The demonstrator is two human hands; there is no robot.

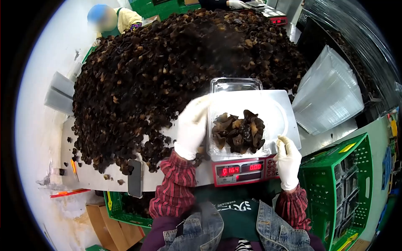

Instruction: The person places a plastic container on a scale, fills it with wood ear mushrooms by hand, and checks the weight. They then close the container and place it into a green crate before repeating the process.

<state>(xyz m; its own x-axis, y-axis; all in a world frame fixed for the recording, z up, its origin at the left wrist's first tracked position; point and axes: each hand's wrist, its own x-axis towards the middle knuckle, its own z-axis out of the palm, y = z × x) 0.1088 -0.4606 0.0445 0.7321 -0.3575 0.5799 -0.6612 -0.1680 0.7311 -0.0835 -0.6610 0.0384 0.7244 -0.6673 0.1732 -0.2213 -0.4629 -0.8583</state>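
White gloves cover both hands, don't they?

Yes. The left hand (192,127) is at the left side of the clear tray (210,144), its fingers washed out by glare near the rim, so I can't tell how wide they are or whether they grip it.

And the other one?

The right hand (289,163) is by the lower right corner of the scale (294,125), just beside the keypad. Its fingers are bent and close together; I can't tell whether they pinch anything.

Where are the dark fungus pieces (239,133)?

A clump of them, brown-black and curly, lies inside the clear tray, which rests on the scale's white top. The red front shows 0.164 and 0.00.

What is around it?

A large heap (180,62) of the same stuff spreads over the desk (201,175), beyond and to the left. Another clear container (236,85) is just behind the tray, and a stack of clear containers (331,92) leans to the right. A phone (135,180) lies at the near edge, left of the left sleeve.

Anything further out?

A green crate (362,175) holding filled packs at the lower right, and a person in a blue cap (100,19) at the far left of the heap.
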